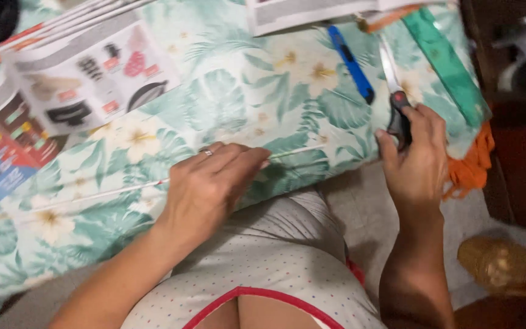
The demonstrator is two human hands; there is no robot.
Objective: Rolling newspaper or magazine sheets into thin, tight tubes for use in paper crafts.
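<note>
The left hand (211, 183) lies flat on the leaf-print fabric (238, 97), fingers spread narrow and pressing along a pale fold line (123, 190) that runs across the cloth; it grips nothing. The right hand (418, 161) is closed around the dark handles of a pair of scissors (395, 91), whose blades point away from the body and rest over the fabric near its right edge. The fabric covers most of the work surface and hangs toward the person's lap.

To do this well, I judge the pressing hand should keep the fold taut and flat, close to the line, while the scissors come in level with the crease (a slack fold would let the blades wander). The fingertips of the flat hand are best kept off the line itself.

Counted: one pair of scissors, one blue utility knife (351, 63) lying on the cloth just left of the blades, one green strip of cloth (448, 67) at the right edge, one orange fringed cloth (473, 167) beneath it, and several printed catalogue pages (86, 79) at the upper left, too overlapped to number exactly. One ring shows on the left hand.
</note>
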